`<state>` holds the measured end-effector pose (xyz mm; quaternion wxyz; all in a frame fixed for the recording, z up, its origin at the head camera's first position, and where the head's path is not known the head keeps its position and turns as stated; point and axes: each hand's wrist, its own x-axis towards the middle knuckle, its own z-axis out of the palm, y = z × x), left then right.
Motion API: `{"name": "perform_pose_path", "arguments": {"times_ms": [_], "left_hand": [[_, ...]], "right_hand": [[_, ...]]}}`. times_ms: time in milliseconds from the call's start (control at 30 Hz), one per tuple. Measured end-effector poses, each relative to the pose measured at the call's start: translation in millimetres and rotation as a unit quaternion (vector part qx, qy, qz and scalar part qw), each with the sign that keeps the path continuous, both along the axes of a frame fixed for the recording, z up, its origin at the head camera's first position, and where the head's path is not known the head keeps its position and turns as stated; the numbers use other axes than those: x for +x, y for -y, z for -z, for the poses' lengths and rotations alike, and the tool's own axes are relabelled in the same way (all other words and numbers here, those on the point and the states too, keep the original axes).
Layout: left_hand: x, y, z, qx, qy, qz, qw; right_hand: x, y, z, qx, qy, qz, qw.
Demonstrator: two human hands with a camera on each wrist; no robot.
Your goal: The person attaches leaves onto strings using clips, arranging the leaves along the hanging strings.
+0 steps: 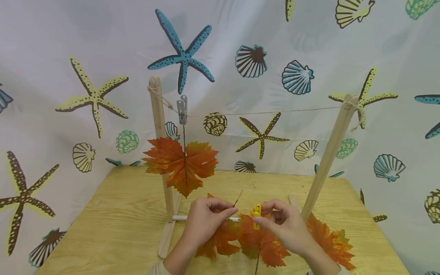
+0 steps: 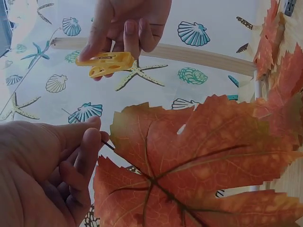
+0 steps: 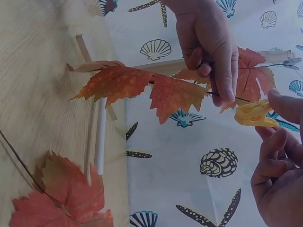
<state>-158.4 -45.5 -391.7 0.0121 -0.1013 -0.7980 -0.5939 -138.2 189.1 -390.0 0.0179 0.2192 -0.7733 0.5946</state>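
My left hand pinches the thin dark stem of an orange-red artificial maple leaf between thumb and fingers. The leaf spreads out below the hand, and the stem's tip sticks up past the fingertips. In my right hand, thumb and fingers grip a yellow clothespin. A small gap separates the clothespin from the stem tip in the head view. Behind the hands, a string runs between two wooden posts. A grey clothespin at its left end holds another maple leaf, which hangs by its stem.
The left post and right post stand on the wooden table, joined low down by a white rod. More leaves lie at the front, one by the right forearm. A patterned cloth hangs behind.
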Motion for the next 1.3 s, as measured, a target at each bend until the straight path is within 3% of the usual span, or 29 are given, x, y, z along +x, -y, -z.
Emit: {"name": "perform_pose_path", "arguments": {"times_ms": [100,333,533,833,1100,1300], "left_hand": [[0.1,-0.6,-3.1,-0.002,0.002,-0.008,1.0],[-1.5,-2.0,-8.6,0.01,-0.011,-0.019,0.9997],[-1.3,-2.0,-13.5,0.021,0.0,-0.02,0.9996],[-6.0,-1.4,-24.2,0.001,-0.021,-0.026,0.9995],[-9.0,-1.3,-31.2,0.006,-0.016,-0.031,0.9994],[-9.7,-4.0,-43.2,0.004,-0.032,-0.034,0.9989]], "right_hand": [[-3.9,-0.1,-5.2,0.002,-0.016,0.002,0.9999],[-10.9,3.4,-19.0,0.003,0.002,0.015,0.9999],[-16.6,11.0,-27.8,0.011,-0.005,0.025,0.9996],[-29.1,14.7,-49.7,0.024,-0.02,0.028,0.9991],[-34.4,16.0,-59.7,0.05,-0.03,0.025,0.998],[-39.2,18.5,-70.2,0.05,-0.043,0.019,0.9977]]}}
